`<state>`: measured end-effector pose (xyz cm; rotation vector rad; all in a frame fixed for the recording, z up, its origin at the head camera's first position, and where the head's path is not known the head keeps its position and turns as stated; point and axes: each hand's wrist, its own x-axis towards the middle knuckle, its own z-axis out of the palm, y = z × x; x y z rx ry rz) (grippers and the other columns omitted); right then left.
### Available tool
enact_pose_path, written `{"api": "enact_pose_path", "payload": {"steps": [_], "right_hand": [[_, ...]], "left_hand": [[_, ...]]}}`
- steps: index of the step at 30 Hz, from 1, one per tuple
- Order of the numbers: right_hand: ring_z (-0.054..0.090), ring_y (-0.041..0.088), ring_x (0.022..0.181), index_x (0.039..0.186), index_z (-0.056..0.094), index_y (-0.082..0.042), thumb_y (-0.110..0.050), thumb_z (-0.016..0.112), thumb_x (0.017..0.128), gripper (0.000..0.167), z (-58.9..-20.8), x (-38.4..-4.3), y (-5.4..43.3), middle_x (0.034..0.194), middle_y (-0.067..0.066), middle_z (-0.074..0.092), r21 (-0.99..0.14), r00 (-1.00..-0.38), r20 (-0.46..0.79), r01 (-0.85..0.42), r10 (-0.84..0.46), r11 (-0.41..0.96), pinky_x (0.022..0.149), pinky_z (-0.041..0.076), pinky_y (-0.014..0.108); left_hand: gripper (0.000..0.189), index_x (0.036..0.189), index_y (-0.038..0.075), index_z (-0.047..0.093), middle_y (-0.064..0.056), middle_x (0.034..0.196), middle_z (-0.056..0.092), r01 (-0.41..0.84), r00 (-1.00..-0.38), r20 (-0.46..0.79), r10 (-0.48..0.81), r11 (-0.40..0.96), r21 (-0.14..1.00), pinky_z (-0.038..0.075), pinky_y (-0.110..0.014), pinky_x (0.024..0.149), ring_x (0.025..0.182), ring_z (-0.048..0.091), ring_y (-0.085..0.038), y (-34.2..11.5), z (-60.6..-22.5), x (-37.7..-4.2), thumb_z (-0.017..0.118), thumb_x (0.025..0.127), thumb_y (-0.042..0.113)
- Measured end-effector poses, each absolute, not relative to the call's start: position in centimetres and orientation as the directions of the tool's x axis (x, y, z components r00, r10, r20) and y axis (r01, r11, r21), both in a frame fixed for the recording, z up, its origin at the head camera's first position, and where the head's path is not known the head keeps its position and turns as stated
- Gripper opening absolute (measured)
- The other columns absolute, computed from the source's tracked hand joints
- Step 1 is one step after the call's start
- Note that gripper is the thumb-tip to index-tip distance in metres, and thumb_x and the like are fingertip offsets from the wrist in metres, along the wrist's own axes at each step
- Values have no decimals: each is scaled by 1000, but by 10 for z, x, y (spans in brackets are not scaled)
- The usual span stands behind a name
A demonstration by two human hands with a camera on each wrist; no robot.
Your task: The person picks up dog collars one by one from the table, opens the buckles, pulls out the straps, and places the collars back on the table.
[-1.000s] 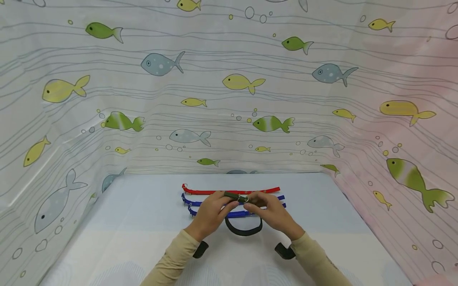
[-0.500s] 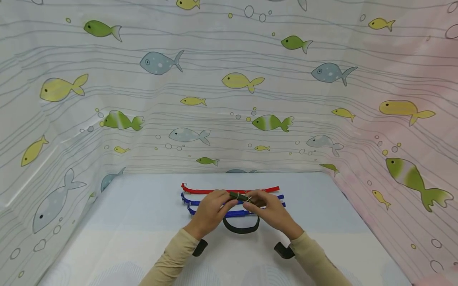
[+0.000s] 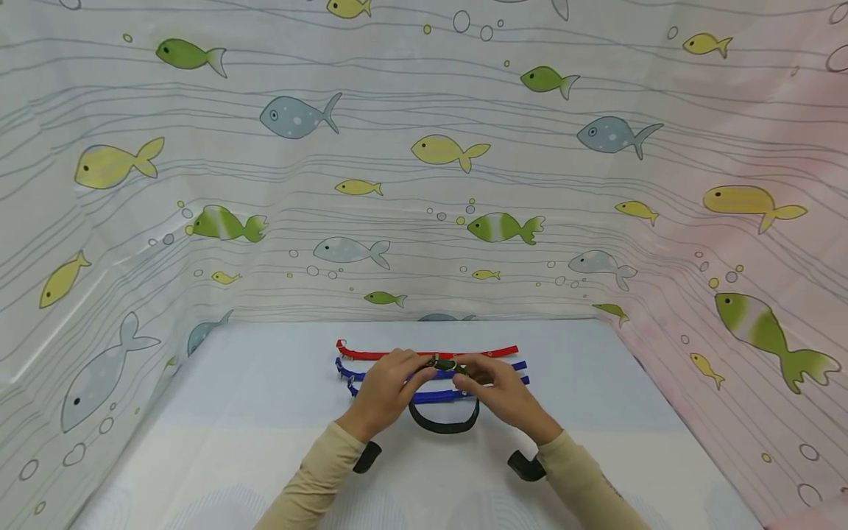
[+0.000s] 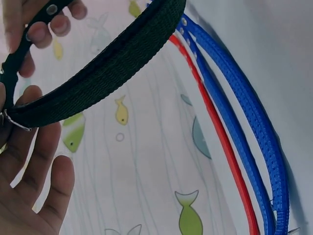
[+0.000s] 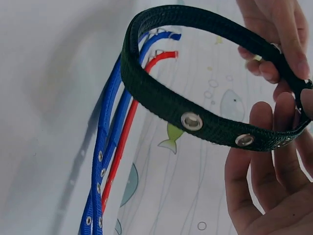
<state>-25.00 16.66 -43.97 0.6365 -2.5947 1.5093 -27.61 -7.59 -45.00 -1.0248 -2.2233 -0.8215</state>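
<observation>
A dark green collar [image 5: 161,105] with metal eyelets is bent into a loop between both hands. In the head view the loop's lower part hangs below the fingers and looks nearly black. My left hand [image 3: 384,386] pinches the collar near its metal buckle [image 4: 17,121]. Opposite it, my right hand [image 3: 506,390] pinches the other side of the join, thumb and fingers on the strap. The fingers partly hide the buckle, so how the strap passes through it is unclear. Behind the hands lie blue collars [image 3: 437,396] and a red collar [image 3: 397,356].
The collars lie roughly side by side on the pale table [image 3: 265,412], their buckle ends to the left. A fish-patterned curtain [image 3: 437,199] encloses the back and both sides. Black devices [image 3: 526,465] sit under each wrist.
My left hand has shifted slightly left, and the collar loop has moved left with it. Less of the green strap end shows above the left fingers. The collars on the table have stayed put.
</observation>
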Motion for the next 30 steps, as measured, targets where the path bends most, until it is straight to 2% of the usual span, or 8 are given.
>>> {"api": "enact_pose_path", "payload": {"steps": [4,9,15,18,23,30], "right_hand": [[71,23,87,120,68,-14,-25,73,95,27,-433,-244,159,90,-4,72,-810,-930,255,-355,-266,466,79,55,33],[72,25,82,111,67,-9,-19,73,95,20,-415,-233,152,87,3,73,-818,-926,269,-365,-265,445,76,54,32],[72,16,79,126,64,-10,-20,67,100,28,-432,-242,160,86,6,69,-832,-905,259,-387,-338,398,79,57,40],[70,14,80,130,61,-14,-22,64,102,29,-442,-248,164,87,2,69,-839,-891,256,-398,-376,371,81,58,42],[70,15,78,123,63,-19,-32,65,101,26,-446,-250,164,82,-4,70,-831,-890,270,-408,-367,379,79,55,34],[65,15,67,115,63,-25,-45,66,98,26,-446,-251,160,66,-7,65,-806,-903,286,-408,-321,429,66,46,32]], "left_hand": [[23,113,12,74,8,94,68,800,-562,679,473,518,302,52,-24,72,86,57,-9,-75,-451,-275,64,102,29],[24,114,12,74,7,96,69,805,-560,671,486,509,303,53,-25,75,89,59,-9,-73,-451,-275,63,102,30],[24,113,12,74,7,94,68,802,-560,680,474,515,302,51,-24,71,85,57,-8,-75,-451,-275,63,102,29],[23,112,11,75,7,93,68,799,-560,688,463,522,299,50,-23,69,83,56,-9,-76,-452,-276,64,102,29],[24,113,11,75,8,92,67,787,-582,672,458,525,324,50,-23,69,84,56,-8,-77,-452,-276,63,102,29],[26,115,11,74,6,96,69,785,-595,649,474,518,341,54,-26,77,91,60,-10,-75,-452,-275,62,102,31]]}}
